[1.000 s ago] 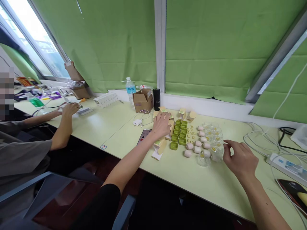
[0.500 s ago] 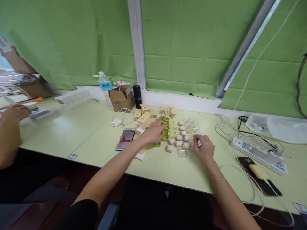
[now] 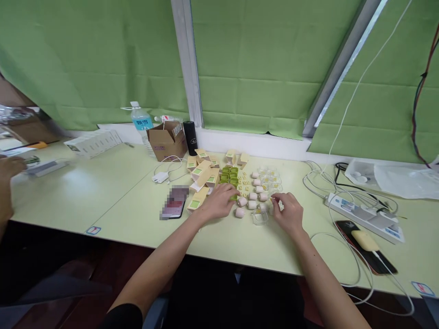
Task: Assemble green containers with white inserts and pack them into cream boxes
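My left hand point(image 3: 219, 202) is curled over the near end of two columns of small green containers point(image 3: 229, 171). Its fingers close on one green container point(image 3: 234, 198), mostly hidden beneath them. To the right lie small yellow pieces point(image 3: 244, 182) and several pale pink rounded pieces point(image 3: 252, 196). My right hand point(image 3: 288, 211) is closed in a pinch beside the clear plastic cups point(image 3: 270, 176); what is at its fingertips is too small to make out. One clear cup point(image 3: 260, 218) stands apart, nearer to me.
Cream boxes with green labels point(image 3: 200, 173) and a phone point(image 3: 174, 203) lie left of my left hand. Behind are a cardboard box point(image 3: 167, 144), a black flask point(image 3: 190, 138) and a bottle point(image 3: 141, 125). Cables and a power strip point(image 3: 363, 217) lie right. Another person's hand point(image 3: 10, 167) is far left.
My left hand has drawn back toward me, uncovering more green containers and now covering the nearest ones. My right hand keeps its pinch by the clear cups. The view has shifted slightly.
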### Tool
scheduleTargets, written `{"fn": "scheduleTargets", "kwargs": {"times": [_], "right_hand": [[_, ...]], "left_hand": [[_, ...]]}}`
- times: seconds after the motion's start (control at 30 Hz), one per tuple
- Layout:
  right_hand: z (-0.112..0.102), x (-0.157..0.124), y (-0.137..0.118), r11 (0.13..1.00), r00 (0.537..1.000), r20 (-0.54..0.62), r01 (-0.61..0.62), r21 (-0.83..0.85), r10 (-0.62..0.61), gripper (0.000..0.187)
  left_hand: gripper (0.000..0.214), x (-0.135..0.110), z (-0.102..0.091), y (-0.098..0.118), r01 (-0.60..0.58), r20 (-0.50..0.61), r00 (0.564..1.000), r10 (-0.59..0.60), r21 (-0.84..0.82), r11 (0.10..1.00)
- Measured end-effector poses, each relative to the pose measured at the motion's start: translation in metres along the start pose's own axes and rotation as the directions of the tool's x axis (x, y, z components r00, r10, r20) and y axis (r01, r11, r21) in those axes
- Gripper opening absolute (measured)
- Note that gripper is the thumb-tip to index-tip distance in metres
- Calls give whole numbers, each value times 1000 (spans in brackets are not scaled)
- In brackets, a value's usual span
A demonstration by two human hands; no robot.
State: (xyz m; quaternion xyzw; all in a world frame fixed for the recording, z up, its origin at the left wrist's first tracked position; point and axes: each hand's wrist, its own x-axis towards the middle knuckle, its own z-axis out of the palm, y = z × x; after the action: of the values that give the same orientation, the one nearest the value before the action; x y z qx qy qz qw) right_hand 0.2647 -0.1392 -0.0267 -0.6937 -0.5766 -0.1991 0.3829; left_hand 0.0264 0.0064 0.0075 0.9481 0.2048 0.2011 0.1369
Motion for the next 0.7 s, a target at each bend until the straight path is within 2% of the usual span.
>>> {"fn": "scheduleTargets", "kwargs": {"times": [0.17, 0.27, 0.4, 0.57, 0.7], "right_hand": [[-2, 7, -17, 998, 996, 63, 69, 3, -69, 17], [-1, 11, -26, 993, 987, 109, 120, 7, -120, 17], [4, 14, -31, 987, 981, 110, 161, 7, -161, 16], [7, 14, -27, 994, 987, 131, 100, -41, -94, 16], [6, 15, -22, 995, 988, 138, 80, -56, -71, 15]], "left_hand": [[35, -12, -11, -20, 155, -87, 985, -151, 35, 987], [30, -18, -14, -20, 190, -42, 982, -186, 106, 976], [27, -27, -13, -11, 197, 11, 979, -202, 169, 966], [37, -34, -6, -9, 206, 83, 969, -233, 248, 947], [29, -35, -1, -8, 210, 111, 960, -256, 316, 925]]}}
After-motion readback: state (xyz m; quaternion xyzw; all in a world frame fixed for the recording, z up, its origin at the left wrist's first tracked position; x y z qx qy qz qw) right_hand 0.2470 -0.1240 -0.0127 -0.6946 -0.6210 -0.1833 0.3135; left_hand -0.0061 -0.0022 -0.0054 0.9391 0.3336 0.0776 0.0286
